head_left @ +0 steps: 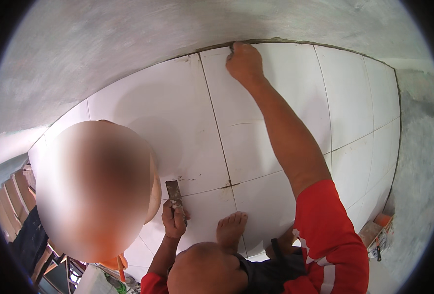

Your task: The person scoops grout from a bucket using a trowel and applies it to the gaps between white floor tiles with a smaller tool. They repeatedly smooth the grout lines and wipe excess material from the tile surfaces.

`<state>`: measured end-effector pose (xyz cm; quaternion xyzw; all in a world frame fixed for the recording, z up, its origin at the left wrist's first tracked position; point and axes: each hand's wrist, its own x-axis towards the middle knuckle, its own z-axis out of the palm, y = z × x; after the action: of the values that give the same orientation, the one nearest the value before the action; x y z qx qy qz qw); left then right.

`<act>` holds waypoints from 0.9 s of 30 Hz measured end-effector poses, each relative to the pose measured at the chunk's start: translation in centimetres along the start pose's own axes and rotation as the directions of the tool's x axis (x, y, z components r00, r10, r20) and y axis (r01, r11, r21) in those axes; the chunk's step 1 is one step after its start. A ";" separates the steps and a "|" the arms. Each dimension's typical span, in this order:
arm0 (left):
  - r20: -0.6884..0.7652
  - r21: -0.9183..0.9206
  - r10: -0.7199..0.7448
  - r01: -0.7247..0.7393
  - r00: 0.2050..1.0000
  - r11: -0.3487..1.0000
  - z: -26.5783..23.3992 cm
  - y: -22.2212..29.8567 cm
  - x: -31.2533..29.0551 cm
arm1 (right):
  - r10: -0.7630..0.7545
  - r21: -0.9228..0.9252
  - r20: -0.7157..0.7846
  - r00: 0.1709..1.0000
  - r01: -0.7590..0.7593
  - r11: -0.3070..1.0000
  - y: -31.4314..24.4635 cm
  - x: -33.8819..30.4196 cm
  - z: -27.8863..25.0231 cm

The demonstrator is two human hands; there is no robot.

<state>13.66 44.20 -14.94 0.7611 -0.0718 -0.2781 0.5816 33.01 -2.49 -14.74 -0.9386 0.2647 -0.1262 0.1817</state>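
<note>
My left hand (174, 219) is closed around a flat, mortar-smeared scraper (173, 192). Its blade points away from me, just over the white floor tiles (271, 152), by a joint with dark crumbs beside it. Reaching far forward, my right hand (246, 61) is closed at the gap (280, 40) where the tiles meet the grey wall (187, 22). A bit of something dark shows at its fingertips; what it is I cannot make out. Dark joints run between the tiles, with a brown smudge (229, 183) where several meet.
Another person (97, 191), blurred in the picture, is close on my left. My bare foot (231, 229) rests on the tiles. Bricks and small tools (378, 226) lie by the right wall (418, 147). Boards and clutter (15, 201) stand at the lower left.
</note>
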 end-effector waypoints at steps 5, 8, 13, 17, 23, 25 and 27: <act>0.016 0.003 0.041 -0.041 0.999 0.999 0.0 0.6 0.1 | -0.144 0.104 0.090 0.985 0.135 0.985 -5.5 -1.0 2.8; 0.010 0.050 0.051 -0.052 0.999 0.997 -0.1 0.8 0.0 | -0.252 0.045 0.227 0.941 0.249 0.968 -7.4 -0.6 2.5; 0.019 0.086 0.122 -0.123 0.992 0.989 -0.1 0.6 0.4 | -0.433 -0.001 0.135 0.891 0.437 0.899 -6.0 0.6 2.3; 0.031 0.069 0.093 -0.095 0.995 0.993 -0.3 0.5 0.2 | -0.407 -0.003 0.391 0.826 0.444 0.896 -6.4 -0.1 0.6; -0.054 -0.021 0.064 -0.065 0.997 0.998 0.5 0.9 0.0 | -0.567 0.184 0.401 0.719 0.543 0.819 -3.7 -10.5 -0.9; -0.059 -0.040 0.045 -0.048 0.997 0.998 0.5 0.9 0.0 | -0.599 0.283 0.381 0.704 0.528 0.801 -3.1 -15.6 -2.7; -0.049 -0.021 0.036 -0.037 0.998 0.999 0.5 0.8 -0.1 | -0.602 0.308 0.418 0.680 0.517 0.798 -2.6 -20.3 -4.5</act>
<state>13.51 43.60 -14.21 0.7597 -0.0681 -0.2496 0.5966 15.91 9.36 -12.42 -0.9553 -0.1032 0.0483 0.2726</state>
